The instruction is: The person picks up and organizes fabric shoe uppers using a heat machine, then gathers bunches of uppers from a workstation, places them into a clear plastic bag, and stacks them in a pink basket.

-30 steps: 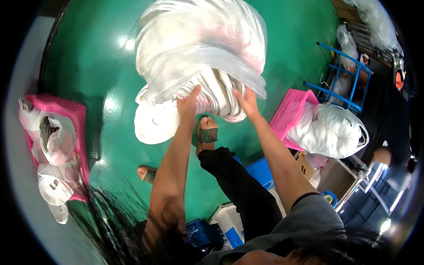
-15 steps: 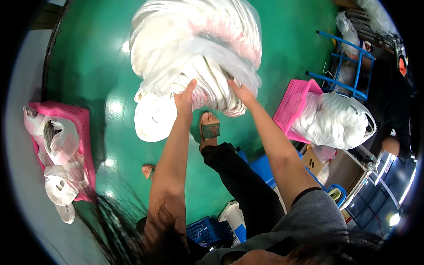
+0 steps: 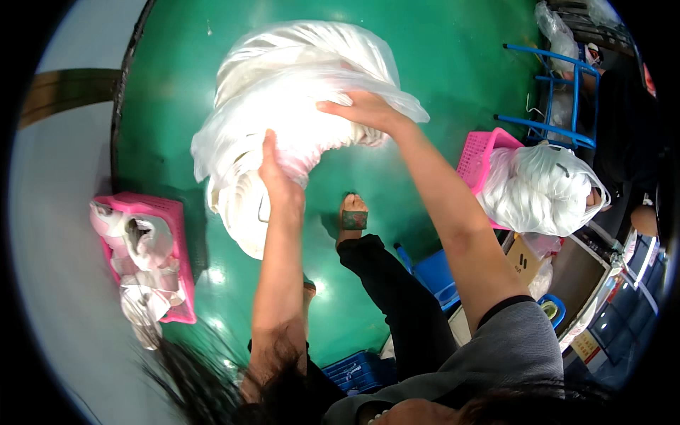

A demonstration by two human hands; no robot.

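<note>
Head view: a big clear plastic bag (image 3: 297,92) stuffed with white bundled goods lies on the green floor (image 3: 439,64) ahead of the person, its lower end sagging toward their feet. The left hand (image 3: 278,178) presses against the bag's lower middle, fingers closed into the plastic film, gripping a fold of it. The right hand (image 3: 365,112) lies on top of the bag toward its right side, fingers spread flat and open on the film, not clutching anything that can be seen. Both bare forearms reach up from the lower edge. Just below the bag, a sandalled foot (image 3: 353,216) stands on the floor, the dark trouser leg (image 3: 397,297) running down from it. To the left, well apart from the bag, a pink crate (image 3: 178,234) holds smaller white bundles in plastic. To the right, a second pink crate (image 3: 480,152) sits behind another filled clear bag (image 3: 542,191), with a blue metal frame (image 3: 559,92) beyond it. A blue stool (image 3: 432,273) stands near the leg, and a blue crate (image 3: 358,368) shows at the lower edge
</note>
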